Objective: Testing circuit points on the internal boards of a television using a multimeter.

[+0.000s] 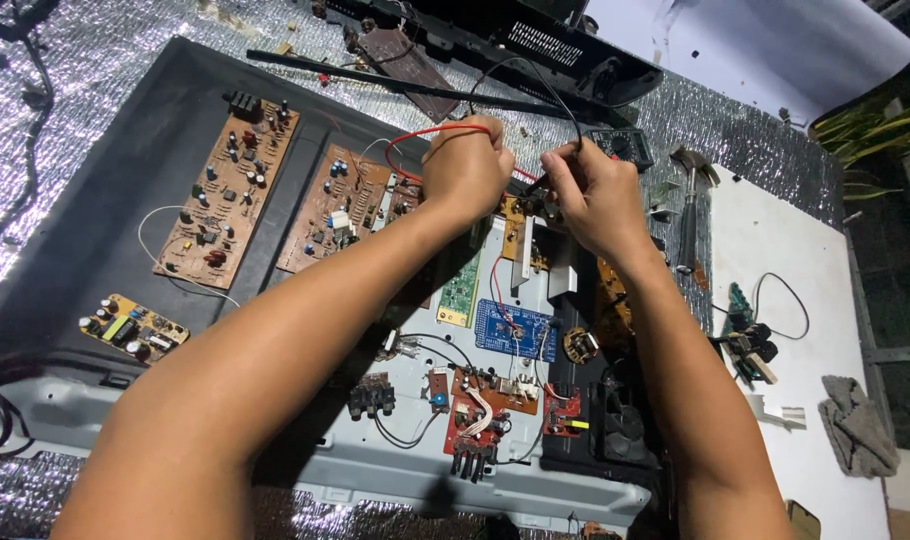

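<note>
My left hand [465,168] is closed around a probe with a red wire [425,135] looping out of the fist. My right hand [593,195] pinches a probe with a black wire [535,80] that arcs up toward a dark multimeter [623,147] behind it. Both hands meet over the far end of a grey metal chassis [395,460], near small yellow circuit boards [515,222]. Below the hands on the chassis lie a green board [459,292], a blue board [513,330] and red boards [475,415]. The probe tips are hidden by the fingers.
Two brown circuit boards [230,190] [337,205] and a small yellow board [133,328] lie on a black back cover [105,230] at the left. A hammer [690,200], wire connectors [750,345] and a grey rag [857,425] sit at the right. Silver foil sheeting [65,90] covers the surface.
</note>
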